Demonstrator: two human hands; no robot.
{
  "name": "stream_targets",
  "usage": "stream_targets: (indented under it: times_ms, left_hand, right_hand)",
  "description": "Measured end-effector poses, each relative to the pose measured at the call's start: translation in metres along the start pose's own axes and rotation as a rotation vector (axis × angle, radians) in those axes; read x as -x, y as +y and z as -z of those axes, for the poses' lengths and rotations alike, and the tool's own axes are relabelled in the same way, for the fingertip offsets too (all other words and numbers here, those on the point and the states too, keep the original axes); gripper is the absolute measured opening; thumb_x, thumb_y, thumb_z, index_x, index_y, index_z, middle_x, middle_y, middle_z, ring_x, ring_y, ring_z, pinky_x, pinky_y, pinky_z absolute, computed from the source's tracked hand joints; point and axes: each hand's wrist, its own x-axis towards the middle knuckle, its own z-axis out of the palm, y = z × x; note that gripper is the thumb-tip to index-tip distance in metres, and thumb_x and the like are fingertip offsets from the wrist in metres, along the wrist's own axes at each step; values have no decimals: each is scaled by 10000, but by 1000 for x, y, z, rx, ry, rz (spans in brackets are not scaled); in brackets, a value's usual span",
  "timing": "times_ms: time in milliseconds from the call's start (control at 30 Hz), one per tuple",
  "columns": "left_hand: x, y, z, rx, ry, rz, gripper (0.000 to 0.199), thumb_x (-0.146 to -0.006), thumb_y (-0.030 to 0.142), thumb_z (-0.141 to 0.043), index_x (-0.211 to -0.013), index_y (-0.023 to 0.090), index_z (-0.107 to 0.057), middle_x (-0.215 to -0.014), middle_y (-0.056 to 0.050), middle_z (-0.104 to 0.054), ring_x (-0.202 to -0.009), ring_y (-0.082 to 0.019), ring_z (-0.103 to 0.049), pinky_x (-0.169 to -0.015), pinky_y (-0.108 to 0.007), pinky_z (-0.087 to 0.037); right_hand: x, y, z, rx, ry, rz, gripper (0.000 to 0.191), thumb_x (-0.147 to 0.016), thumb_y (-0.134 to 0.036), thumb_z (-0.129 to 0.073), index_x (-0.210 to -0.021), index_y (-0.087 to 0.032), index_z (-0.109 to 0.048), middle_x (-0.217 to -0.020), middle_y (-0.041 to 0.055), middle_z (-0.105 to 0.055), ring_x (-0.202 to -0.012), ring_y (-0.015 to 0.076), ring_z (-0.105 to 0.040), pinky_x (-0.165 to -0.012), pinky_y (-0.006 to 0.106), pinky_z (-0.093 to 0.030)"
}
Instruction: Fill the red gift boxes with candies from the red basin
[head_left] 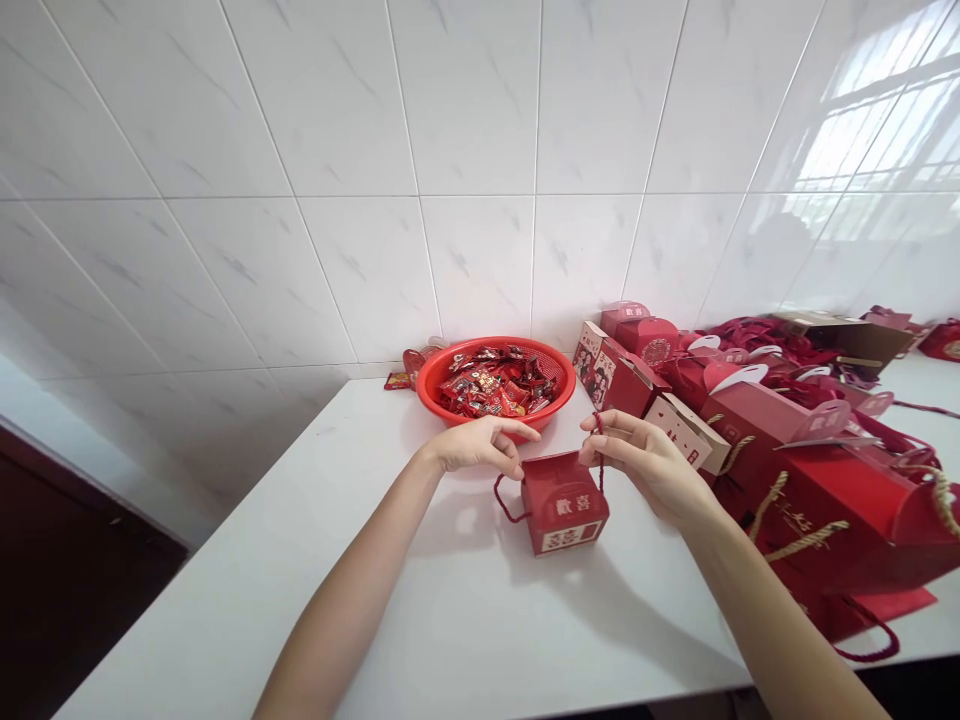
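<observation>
A small red box (566, 505) with gold characters and a pale label stands on the white table (360, 600). Dark red cord loops hang from its left and right sides. My right hand (637, 455) pinches the right cord between thumb and fingers, above the box's right edge. At the box's upper left corner is my left hand (484, 447), its thumb and index finger apart and nothing visible between them; the left cord hangs just below it. Behind the box sits a round red plastic basket (430, 392) holding many small red packets (495, 385).
Large red gift bags (817, 500) with rope handles and a heap of red boxes (649, 345) fill the table's right side. A brown open box (862, 340) stands farther back. Loose red packets (397, 381) lie left of the basket. A tiled wall (480, 250) borders the table.
</observation>
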Motion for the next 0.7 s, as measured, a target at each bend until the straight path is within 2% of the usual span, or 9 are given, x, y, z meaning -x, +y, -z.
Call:
stream_targets:
  times_ms: [133,200,267,300,367,433,500,600,700]
  left_hand:
    - [8,10,-2,89,163,-89,520,-678,221,-752,-1179,137,-641,-594,61,-591,-632,-119,-536,-715,-284,-408]
    - [14,18,-6,133,192,-130,469,-720,244,-734,-1167,133,-648,-549,76,-537,-573,-106,-482,-682,-284,-400]
    - [22,26,-13,195,204,-193,491,-760,285,-728,-1212,127,-621,-594,52,-579,-607,-116,-524,-710,-294,-426]
    - [26,31,-18,224,210,-235,519,-783,314,-723,-1250,127,-596,-672,18,-637,-670,-132,-575,-752,-307,-447]
    - [35,40,-31,252,189,-326,612,-822,375,-716,-1353,142,-522,-956,-82,-725,-899,-193,-659,-879,-355,-475]
    - [44,46,-46,237,125,-402,726,-840,400,-718,-1464,187,-415,-1265,-156,-657,-1170,-270,-616,-988,-412,-469]
    - [51,49,-63,174,86,-461,787,-849,387,-725,-1522,243,-343,-1462,-164,-518,-1351,-314,-488,-1055,-447,-449]
    - [57,50,-82,41,154,-533,790,-849,359,-741,-1530,277,-350,-1561,-123,-406,-1460,-327,-337,-1152,-483,-369]
    - [61,50,-87,11,206,-587,775,-855,341,-738,-1529,286,-358,-1529,-117,-456,-1440,-330,-374,-1175,-512,-341]
  right_hand:
    - [-2,-1,5,-12,58,26,398,-759,-457,-761,-996,-167,-626,-783,49,-680,-750,171,-615,-742,321,-478]
    - [-3,-4,4,8,79,40,400,-758,-457,-762,-997,-167,-625,-793,53,-687,-769,177,-627,-758,324,-488]
    - [-3,-7,0,50,69,45,390,-759,-452,-762,-991,-171,-626,-817,56,-694,-791,186,-641,-767,329,-500]
    - [-2,-8,-4,69,43,42,387,-759,-449,-763,-994,-175,-624,-845,59,-701,-806,191,-650,-767,330,-508]
    - [-1,-8,-13,87,-37,38,391,-757,-441,-766,-1006,-186,-605,-916,66,-712,-846,203,-667,-757,329,-523]
    - [1,-7,-25,92,-111,67,396,-752,-421,-771,-1015,-198,-576,-980,71,-712,-876,213,-677,-745,329,-536]
    - [4,-4,-35,120,-99,135,359,-767,-380,-757,-1009,-208,-555,-981,62,-706,-865,207,-677,-733,325,-539]
    - [8,-5,-42,230,29,232,173,-842,-315,-657,-937,-209,-558,-869,26,-678,-791,175,-653,-681,296,-519]
    - [10,-18,-37,302,61,272,105,-887,-297,-561,-887,-195,-585,-784,16,-658,-706,149,-618,-606,266,-488]
